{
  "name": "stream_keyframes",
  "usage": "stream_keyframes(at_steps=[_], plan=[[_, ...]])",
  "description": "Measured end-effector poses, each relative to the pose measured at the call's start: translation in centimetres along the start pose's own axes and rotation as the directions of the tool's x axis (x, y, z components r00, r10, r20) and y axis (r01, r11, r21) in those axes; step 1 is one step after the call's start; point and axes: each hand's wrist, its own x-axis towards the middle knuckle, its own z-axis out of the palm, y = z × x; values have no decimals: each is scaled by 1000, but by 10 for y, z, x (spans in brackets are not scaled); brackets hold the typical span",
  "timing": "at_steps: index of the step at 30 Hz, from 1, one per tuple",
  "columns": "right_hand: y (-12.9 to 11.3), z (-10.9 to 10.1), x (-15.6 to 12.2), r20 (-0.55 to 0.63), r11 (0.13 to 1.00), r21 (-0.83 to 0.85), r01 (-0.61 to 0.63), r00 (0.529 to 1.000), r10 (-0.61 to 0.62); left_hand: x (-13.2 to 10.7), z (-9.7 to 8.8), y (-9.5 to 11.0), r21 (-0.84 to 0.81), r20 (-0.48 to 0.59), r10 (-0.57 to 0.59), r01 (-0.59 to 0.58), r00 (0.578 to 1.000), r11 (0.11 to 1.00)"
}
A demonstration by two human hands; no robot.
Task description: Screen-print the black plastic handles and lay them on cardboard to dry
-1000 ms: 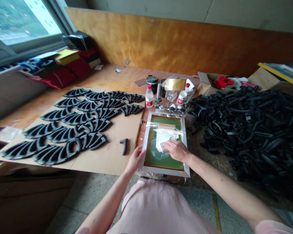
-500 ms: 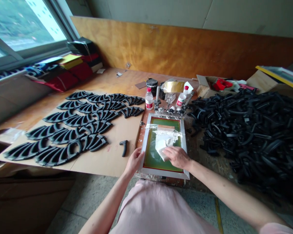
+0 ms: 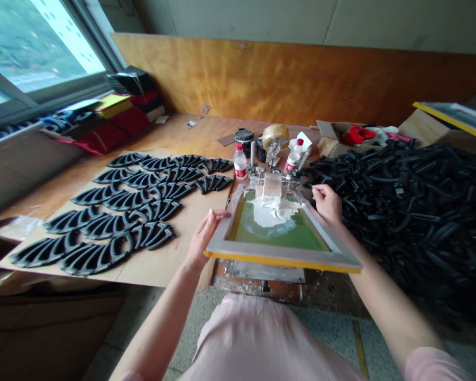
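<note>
A screen-printing frame (image 3: 285, 256) is tilted up at its near edge, showing green mesh and a yellow underside strip. White paste (image 3: 272, 216) lies on the mesh. A pale block wrapped in clear plastic (image 3: 272, 188) stands at the far end of the mesh. My left hand (image 3: 203, 233) grips the frame's left side, thumb along the top. Beyond the right side, my right hand (image 3: 327, 202) is closed, close to the black pile; what its fingers hold, if anything, cannot be made out. Under the raised frame shows a metal base plate (image 3: 267, 272) with a black knob.
Rows of curved black plastic parts (image 3: 99, 225) lie on cardboard (image 3: 133, 262) at left. A large heap of black parts (image 3: 408, 211) fills the right. Bottles with red caps (image 3: 240, 163), black jars (image 3: 244, 141), a tape roll (image 3: 275, 136) and an open carton (image 3: 329, 138) stand behind.
The frame's near edge has come up from lying flat. My right hand has left the white-covered block and moved right. My left hand now covers the spot where a single black part lay.
</note>
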Motion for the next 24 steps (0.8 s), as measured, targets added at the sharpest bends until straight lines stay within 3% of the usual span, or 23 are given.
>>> stream_keyframes(at_steps=[3, 5, 7, 9, 10, 12, 13, 14, 15, 17, 19, 20, 22, 24], plan=[[6, 29, -48, 170, 995, -36, 95, 982, -87, 33, 19, 31, -79, 8, 217, -215, 976, 973], [-6, 53, -79, 288, 984, -13, 176, 943, -164, 53, 29, 47, -114, 49, 279, -272, 959, 956], [-21, 71, -100, 402, 977, -40, 207, 899, -174, 62, 36, 52, -137, 57, 292, -282, 955, 950], [-37, 78, -108, 480, 986, -91, 141, 874, -81, 55, 40, 40, -124, -19, 269, -270, 963, 955], [-44, 77, -110, 493, 991, -108, 75, 870, -12, 45, 42, 27, -103, -41, 215, -218, 976, 970], [-62, 70, -116, 469, 995, -95, -42, 879, 82, 16, 47, -8, -43, 2, -6, 6, 1000, 999], [-73, 67, -121, 431, 996, -63, -61, 899, 83, -1, 50, -28, 15, 120, -198, 198, 973, 980], [-84, 63, -127, 388, 999, -20, -37, 921, 42, -17, 53, -48, 44, 208, -358, 357, 910, 933], [-94, 61, -134, 353, 999, 37, 34, 935, -45, -30, 55, -65, 7, 246, -421, 433, 873, 901], [-105, 58, -144, 323, 948, 179, 263, 895, -309, -45, 54, -91, -101, 248, -492, 528, 834, 843], [-93, 56, -141, 326, 873, 266, 410, 813, -481, -41, 38, -104, -167, 138, -492, 510, 859, 844], [-75, 54, -134, 340, 872, 257, 417, 805, -485, -34, 23, -108, -137, 53, -479, 482, 876, 865], [-22, 47, -112, 373, 955, 98, 281, 879, -297, -14, -17, -114, 47, -117, -406, 414, 906, 909], [45, 37, -89, 342, 982, -191, -9, 937, 75, 5, -65, -121, 318, -259, -330, 403, 908, 858]])
